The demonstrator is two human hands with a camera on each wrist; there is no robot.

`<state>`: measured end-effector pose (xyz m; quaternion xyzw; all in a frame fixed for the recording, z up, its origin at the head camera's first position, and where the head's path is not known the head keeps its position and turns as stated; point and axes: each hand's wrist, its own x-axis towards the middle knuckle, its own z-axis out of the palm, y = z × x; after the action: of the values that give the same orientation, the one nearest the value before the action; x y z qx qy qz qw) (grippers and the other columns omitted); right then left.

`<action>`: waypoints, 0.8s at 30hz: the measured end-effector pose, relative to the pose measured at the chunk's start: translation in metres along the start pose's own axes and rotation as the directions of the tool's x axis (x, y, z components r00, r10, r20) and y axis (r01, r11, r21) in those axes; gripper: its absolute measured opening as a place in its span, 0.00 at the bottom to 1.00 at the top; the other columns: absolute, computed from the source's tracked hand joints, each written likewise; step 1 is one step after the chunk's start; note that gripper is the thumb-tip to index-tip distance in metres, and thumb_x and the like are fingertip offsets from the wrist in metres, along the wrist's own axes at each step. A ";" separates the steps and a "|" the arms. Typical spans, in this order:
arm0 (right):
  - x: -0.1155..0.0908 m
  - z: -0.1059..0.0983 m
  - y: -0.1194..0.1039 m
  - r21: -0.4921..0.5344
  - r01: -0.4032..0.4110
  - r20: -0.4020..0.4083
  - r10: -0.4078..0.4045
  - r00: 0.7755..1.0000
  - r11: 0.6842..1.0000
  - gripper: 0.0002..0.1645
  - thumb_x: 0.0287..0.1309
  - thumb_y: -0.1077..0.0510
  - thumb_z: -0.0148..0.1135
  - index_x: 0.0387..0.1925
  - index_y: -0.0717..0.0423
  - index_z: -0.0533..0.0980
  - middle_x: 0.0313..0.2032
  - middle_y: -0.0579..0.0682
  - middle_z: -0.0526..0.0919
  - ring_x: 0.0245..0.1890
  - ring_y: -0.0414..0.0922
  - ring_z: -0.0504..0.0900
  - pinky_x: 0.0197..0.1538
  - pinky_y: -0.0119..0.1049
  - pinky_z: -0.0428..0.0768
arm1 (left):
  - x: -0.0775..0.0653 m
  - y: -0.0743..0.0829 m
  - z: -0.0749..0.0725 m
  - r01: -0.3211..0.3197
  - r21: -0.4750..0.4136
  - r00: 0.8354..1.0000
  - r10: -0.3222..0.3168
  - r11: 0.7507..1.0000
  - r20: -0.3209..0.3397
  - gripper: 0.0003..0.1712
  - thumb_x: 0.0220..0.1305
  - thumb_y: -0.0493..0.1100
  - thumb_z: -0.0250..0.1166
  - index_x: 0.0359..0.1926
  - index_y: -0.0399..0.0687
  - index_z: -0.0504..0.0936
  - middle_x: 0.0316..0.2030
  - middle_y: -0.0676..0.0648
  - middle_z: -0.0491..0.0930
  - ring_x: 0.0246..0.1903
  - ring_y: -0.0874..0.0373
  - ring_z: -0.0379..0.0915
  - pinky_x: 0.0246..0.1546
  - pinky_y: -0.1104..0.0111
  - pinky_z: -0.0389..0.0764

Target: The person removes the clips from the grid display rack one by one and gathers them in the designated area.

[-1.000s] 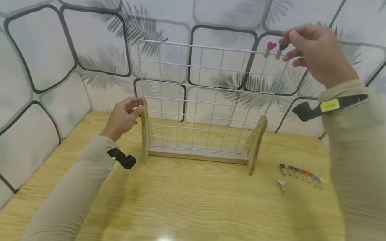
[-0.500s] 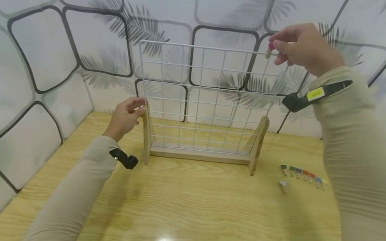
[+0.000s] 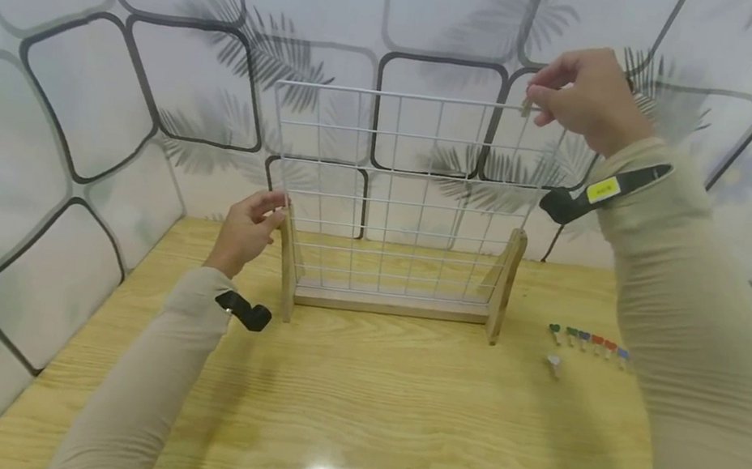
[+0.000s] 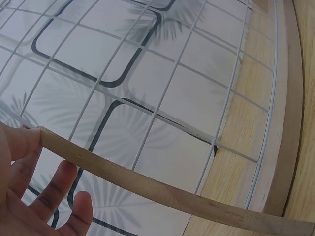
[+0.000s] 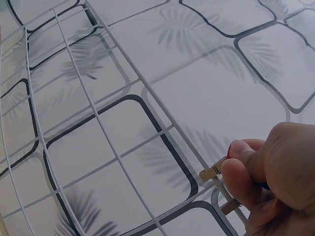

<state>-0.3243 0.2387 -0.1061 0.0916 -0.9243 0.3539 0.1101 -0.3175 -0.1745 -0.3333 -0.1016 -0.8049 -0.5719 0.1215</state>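
A white wire grid rack stands upright on a wooden base. My left hand grips the top of its left wooden post between thumb and forefinger; the other fingers are loosely bent. At the rack's top right, my right hand pinches a small wooden clothespin with a pink heart, which sits at the top wire. Most of the heart is hidden by the fingers. Beside it, the wooden end of a second clothespin shows at the same wire, its blue heart largely covered by the hand.
On the table, right of the rack, lies a row of several clothespins with coloured hearts. A single white-heart clothespin lies nearer to me. A patterned wall stands close behind the rack.
My right hand has moved left along the top wire, from the blue-heart clothespin to the pink-heart one, and now pinches it. The left hand keeps its grip on the post.
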 end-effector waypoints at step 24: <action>-0.047 -0.012 0.036 0.283 0.025 0.018 -0.031 0.999 0.959 0.17 0.63 0.51 0.63 0.49 0.56 0.77 0.43 0.46 0.80 0.31 0.41 0.82 0.33 0.27 0.79 | -0.001 0.002 0.001 0.007 0.001 1.000 -0.007 1.000 -0.002 0.22 0.73 0.40 0.55 0.65 0.38 0.71 0.61 0.41 0.73 0.39 0.63 0.72 0.32 0.71 0.76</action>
<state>-0.2865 0.2774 -0.1323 0.1235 -0.8639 0.4798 0.0906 -0.3159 -0.1730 -0.3327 -0.0984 -0.8055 -0.5718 0.1204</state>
